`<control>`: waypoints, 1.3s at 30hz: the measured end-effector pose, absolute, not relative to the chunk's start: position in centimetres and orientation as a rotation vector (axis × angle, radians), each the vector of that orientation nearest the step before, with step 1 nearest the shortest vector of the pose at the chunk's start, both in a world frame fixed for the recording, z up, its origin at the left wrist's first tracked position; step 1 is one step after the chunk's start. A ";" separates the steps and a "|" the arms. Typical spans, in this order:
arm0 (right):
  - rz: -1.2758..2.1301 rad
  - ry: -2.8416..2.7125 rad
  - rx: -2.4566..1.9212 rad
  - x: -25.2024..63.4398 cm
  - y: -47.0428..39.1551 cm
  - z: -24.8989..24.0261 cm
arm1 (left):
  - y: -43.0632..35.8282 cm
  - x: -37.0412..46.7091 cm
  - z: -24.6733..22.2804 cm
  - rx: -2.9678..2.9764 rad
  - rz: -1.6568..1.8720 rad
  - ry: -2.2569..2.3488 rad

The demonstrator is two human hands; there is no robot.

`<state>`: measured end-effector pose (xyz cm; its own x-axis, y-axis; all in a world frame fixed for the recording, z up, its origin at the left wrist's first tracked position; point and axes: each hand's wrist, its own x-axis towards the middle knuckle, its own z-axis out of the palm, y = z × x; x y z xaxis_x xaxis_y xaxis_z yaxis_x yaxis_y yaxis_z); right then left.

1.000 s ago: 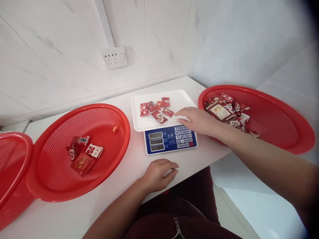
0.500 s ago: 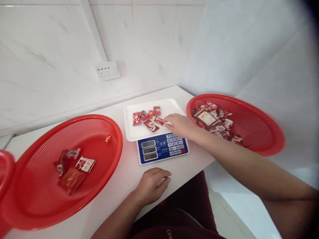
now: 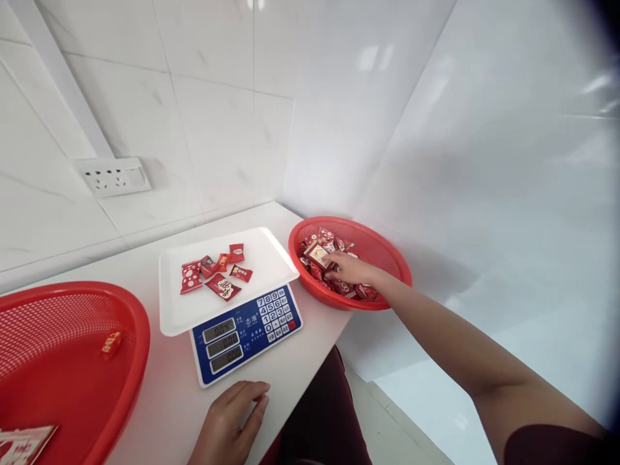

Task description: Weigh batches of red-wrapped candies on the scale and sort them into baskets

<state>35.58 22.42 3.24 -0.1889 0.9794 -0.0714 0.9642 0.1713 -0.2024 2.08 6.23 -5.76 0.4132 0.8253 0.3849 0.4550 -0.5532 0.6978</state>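
My right hand (image 3: pixel 346 268) reaches into the right-hand red basket (image 3: pixel 402 261). Its fingers are closed on the edge of a square brown-red snack packet (image 3: pixel 318 254) with a pale label, which lies among several small wrapped packets. My left hand (image 3: pixel 235 420) rests near the table's front edge, its fingers loosely curved, thumb apart, holding nothing. Between the hands stands a blue digital scale (image 3: pixel 247 336). Several red wrapped sweets, including a small one (image 3: pixel 241 273) and a longer one (image 3: pixel 223 287), lie on its white tray (image 3: pixel 179 313).
Another red basket (image 3: pixel 138 336) stands at the left, with a small orange-red sweet (image 3: pixel 111 344) and a white-red packet (image 3: pixel 26 444) in it. A wall socket (image 3: pixel 113 177) is behind the white table (image 3: pixel 159 400). A wall rises close to the right basket.
My right hand has left the small red sweet on the scale tray and moved right into the basket, onto the labelled packet. My view has turned right; the left hand still holds nothing.
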 end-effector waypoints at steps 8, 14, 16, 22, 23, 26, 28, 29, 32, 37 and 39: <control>0.240 -2.146 -2.486 41.6 21.1 3.8 | 6.7 1.8 -6.2 2.208 1.046 1.059; 0.253 -2.294 -2.173 38.3 23.2 3.5 | 6.6 2.1 -6.5 2.087 1.047 1.139; 0.388 -2.302 -2.166 36.6 24.3 2.7 | 6.5 2.2 -6.6 2.030 1.068 1.177; 0.407 -2.315 -2.199 36.0 26.1 0.8 | 6.5 2.2 -6.5 1.995 1.115 1.204; 0.336 -2.327 -2.181 36.3 26.0 0.7 | 6.5 2.3 -6.5 2.007 1.114 1.198; 0.228 -2.338 -2.133 37.3 25.3 0.9 | 6.5 2.3 -6.5 2.041 1.107 1.171; 0.216 -2.331 -2.125 38.2 24.8 1.4 | 6.5 2.3 -6.5 2.042 1.113 1.163; 0.208 -2.318 -2.133 38.7 24.6 1.7 | 6.5 2.3 -6.4 2.035 1.119 1.162; 0.176 -2.241 -2.223 40.6 24.0 2.7 | 6.5 2.3 -6.3 2.012 1.135 1.161; 0.098 -2.077 -2.370 41.3 23.2 4.2 | 6.4 2.4 -6.2 1.995 1.138 1.150; 0.104 -2.095 -2.307 39.9 23.0 4.5 | 6.5 2.4 -6.3 1.994 1.138 1.166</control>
